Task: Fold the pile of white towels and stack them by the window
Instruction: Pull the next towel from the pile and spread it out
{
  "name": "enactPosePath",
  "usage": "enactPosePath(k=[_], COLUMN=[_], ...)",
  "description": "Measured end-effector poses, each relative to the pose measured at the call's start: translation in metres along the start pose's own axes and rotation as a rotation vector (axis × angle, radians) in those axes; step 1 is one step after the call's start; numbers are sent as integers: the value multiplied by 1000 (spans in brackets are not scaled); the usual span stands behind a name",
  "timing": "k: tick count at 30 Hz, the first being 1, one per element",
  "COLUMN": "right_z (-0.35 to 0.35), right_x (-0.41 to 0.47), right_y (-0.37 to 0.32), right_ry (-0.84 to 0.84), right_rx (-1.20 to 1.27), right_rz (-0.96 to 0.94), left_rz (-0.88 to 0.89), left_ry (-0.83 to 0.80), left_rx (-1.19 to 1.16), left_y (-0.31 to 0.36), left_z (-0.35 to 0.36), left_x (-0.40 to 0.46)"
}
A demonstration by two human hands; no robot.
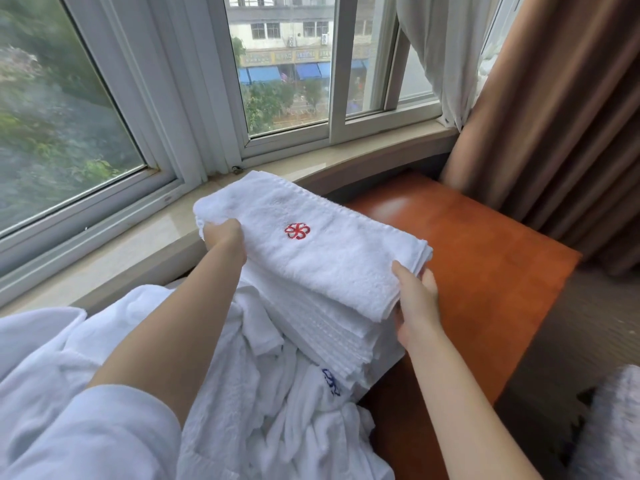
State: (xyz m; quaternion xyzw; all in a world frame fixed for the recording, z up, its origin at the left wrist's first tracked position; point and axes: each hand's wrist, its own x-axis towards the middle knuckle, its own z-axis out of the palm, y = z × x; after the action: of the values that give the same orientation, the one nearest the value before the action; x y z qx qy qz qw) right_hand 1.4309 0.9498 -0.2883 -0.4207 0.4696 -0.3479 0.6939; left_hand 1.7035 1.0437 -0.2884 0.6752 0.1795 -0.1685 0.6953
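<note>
Light: soft overcast daylight through the window (287,64), even and fairly bright
Glare: pale sheen on the orange table (467,237) and on the stone sill (166,237)
Shadows: faint, only in the towel pile (294,410) creases
Distortion: wide-angle, frames bow near edges
Focus: outdoor view hazy; folded towel (311,251) sharp

A stone window sill (138,244) is running below the sliding windows (287,98), and a polished orange-brown wooden table (485,265) is standing just beside it. A brown curtain (561,116) is hanging at the right, with a white sheer curtain (440,46) gathered beside it against the glass. Through the panes, trees (270,102), blue awnings (263,73) and a pale building (280,26) are being seen, and patterned carpet (595,320) is lying to the right of the table.
</note>
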Motion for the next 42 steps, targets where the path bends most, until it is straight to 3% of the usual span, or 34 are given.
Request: enactPosePath(k=[3, 7, 11, 16, 21, 32, 42], right_z=[-1, -5, -10, -17, -19, -65, -45], right_x=[-9, -13, -16, -28, -47, -104, -118], right_y=[18, 17, 28, 42, 53, 115, 135], right_ry=[4, -2, 57, 157, 197, -18, -343], right_rx=[-154, -169, -414, -246, -231, -382, -651], right_rz=[36, -23, -43, 98, 115, 310, 289], left_rz=[14, 111, 220, 119, 52, 200, 283], left_ry=[15, 7, 15, -99, -188, -260, -103], left_rx=[19, 12, 134, 132, 117, 566, 751], left_y=[-7, -21, -34, -53, -74, -186, -193], left_z=[-6, -13, -22, -32, -44, -137, -191], left_x=[-11, -17, -25, -48, -74, -175, -215])
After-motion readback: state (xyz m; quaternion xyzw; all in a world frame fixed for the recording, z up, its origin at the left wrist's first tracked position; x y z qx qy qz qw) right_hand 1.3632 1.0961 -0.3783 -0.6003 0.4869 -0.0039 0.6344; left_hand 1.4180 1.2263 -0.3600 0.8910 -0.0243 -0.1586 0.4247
